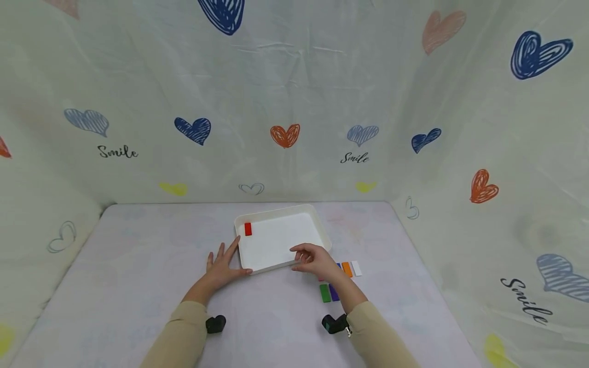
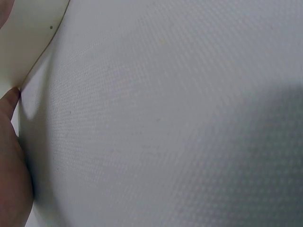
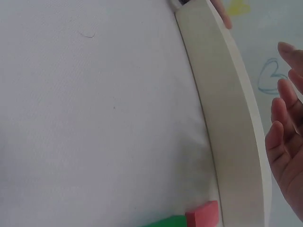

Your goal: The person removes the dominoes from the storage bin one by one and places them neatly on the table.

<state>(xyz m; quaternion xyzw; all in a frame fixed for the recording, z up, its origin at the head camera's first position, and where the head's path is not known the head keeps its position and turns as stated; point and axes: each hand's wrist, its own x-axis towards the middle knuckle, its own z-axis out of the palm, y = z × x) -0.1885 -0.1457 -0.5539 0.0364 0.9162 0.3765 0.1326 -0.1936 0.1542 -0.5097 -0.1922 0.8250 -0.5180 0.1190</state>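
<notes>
A white shallow tray [image 1: 280, 235] lies on the table with one red block [image 1: 248, 229] inside, near its left end. My left hand [image 1: 222, 270] is spread at the tray's near left corner, its index fingertip and thumb at the rim. In the left wrist view, a thumb [image 2: 9, 101] meets the tray wall [image 2: 35, 33]. Over the near right rim hovers my right hand [image 1: 316, 259], fingers loosely bent. The right wrist view shows those fingers [image 3: 284, 123] beside the tray wall [image 3: 222, 104] with nothing visible between them.
Right of the tray, partly behind my right forearm, lie a green block [image 1: 325, 293], a purple block [image 1: 334, 293], an orange block [image 1: 347, 269] and a white block [image 1: 356, 268]. A pinkish-red block [image 3: 203, 215] lies close to the tray wall. A heart-printed curtain [image 1: 317, 92] surrounds the table.
</notes>
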